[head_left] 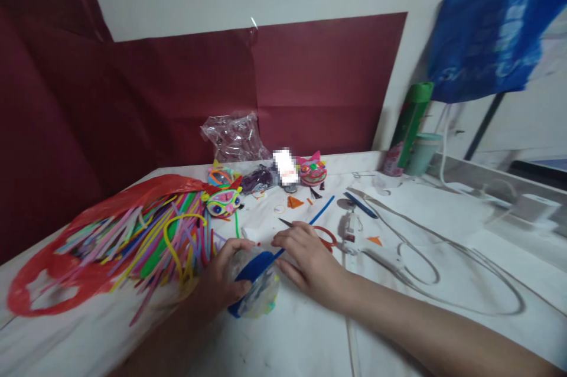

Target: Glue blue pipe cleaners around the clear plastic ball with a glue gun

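My left hand [228,273] grips a rounded, see-through craft piece [263,291] by its left side, thumb on top. Blue pipe cleaner [254,267] covers part of that piece in a band. From it a loose blue end [325,208] runs up and to the right, passing under the fingers of my right hand [305,253], which are closed on it near the piece. Just beyond my right hand lie scissors with orange handles [328,238], partly hidden by the hand. The underside of the craft piece is out of sight.
A red plastic bag [146,185] full of colourful pipe cleaners [163,241] spreads at left. Animal-face crafts [222,202] and a lit phone [286,167] stand behind. To the right are a white glue gun [376,254], its looping cord [478,300] and a green canister [410,129].
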The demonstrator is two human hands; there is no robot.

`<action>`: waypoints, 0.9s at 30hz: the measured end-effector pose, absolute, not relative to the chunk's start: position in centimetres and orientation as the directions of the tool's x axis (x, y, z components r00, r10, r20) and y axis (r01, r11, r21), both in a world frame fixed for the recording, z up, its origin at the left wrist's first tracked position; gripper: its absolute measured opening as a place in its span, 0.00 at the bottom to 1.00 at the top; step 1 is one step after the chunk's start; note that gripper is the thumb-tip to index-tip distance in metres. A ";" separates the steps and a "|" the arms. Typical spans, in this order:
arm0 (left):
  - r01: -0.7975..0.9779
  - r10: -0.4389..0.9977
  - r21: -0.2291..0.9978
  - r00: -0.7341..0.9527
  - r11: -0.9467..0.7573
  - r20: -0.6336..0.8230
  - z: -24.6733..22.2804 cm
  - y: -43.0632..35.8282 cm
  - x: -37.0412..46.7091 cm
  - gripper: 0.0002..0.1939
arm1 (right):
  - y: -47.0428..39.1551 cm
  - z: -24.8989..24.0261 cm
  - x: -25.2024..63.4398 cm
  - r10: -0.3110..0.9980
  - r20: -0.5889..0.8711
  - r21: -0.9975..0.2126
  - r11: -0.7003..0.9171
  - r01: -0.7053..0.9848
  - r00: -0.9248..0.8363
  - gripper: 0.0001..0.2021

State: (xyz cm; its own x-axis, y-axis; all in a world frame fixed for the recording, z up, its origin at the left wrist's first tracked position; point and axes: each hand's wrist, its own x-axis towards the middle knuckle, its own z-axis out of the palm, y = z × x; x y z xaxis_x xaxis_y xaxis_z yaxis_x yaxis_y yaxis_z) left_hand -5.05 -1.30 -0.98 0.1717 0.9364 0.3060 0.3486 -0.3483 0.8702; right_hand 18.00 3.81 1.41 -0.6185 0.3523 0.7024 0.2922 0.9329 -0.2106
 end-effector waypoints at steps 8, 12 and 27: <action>0.332 0.944 0.886 0.171 -0.324 0.281 -1.5 -0.8 -5.6 0.30 | 3.6 1.3 18.0 0.353 0.691 -0.225 0.934 0.277 -0.631 0.06; 0.342 0.951 0.888 0.122 -0.308 0.283 -1.4 -0.9 -5.4 0.32 | 3.7 1.1 17.9 0.340 0.698 -0.222 0.940 0.260 -0.630 0.06; 0.327 0.956 0.899 0.129 -0.291 0.263 -1.1 -1.0 -5.2 0.32 | 3.9 1.0 17.9 0.329 0.730 -0.208 0.942 0.264 -0.599 0.05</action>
State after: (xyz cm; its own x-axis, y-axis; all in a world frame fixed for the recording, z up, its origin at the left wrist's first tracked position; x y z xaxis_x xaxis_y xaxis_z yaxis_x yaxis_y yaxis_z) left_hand -5.17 -0.98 -1.06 0.1286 0.9561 0.2631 0.3273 -0.2914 0.8989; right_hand 17.95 3.89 1.03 -0.5993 0.3293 0.7296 0.2639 0.9418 -0.2083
